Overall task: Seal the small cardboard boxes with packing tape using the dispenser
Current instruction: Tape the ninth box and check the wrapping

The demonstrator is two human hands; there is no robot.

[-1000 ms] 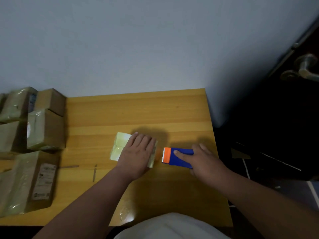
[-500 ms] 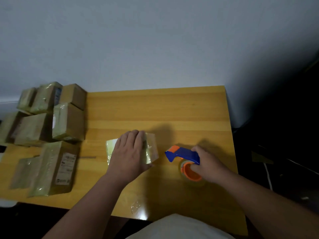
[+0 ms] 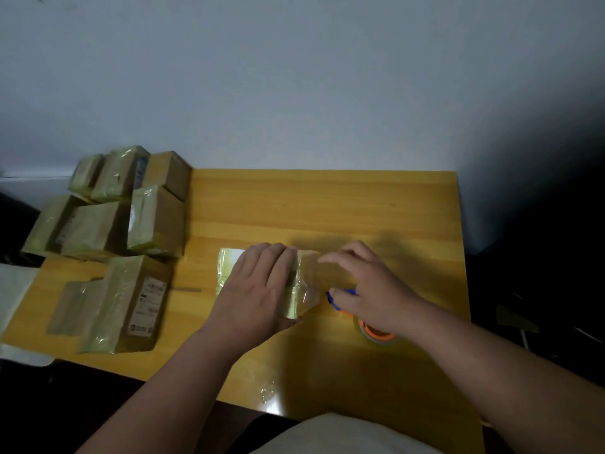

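A small cardboard box [image 3: 306, 283] wrapped in glossy yellowish tape lies in the middle of the wooden table [image 3: 327, 204]. My left hand [image 3: 258, 290] rests flat on top of it, fingers straight, hiding most of the lid. Just to the right, my right hand [image 3: 370, 286] hovers with loosely spread fingers pointing at the box's right end. Under that hand lies the tape dispenser [image 3: 342, 294], blue with an orange roll core [image 3: 376, 334], resting on the table; my fingers are not around it.
Several taped boxes [image 3: 154, 221] are piled at the table's left edge, and a larger labelled one [image 3: 131, 303] lies nearer the front left. The wall stands behind the table. A dark drop-off lies past the table's right edge.
My right hand set the dispenser down on the table, let go of it and moved left toward the box's right end. My left hand stayed on the box.
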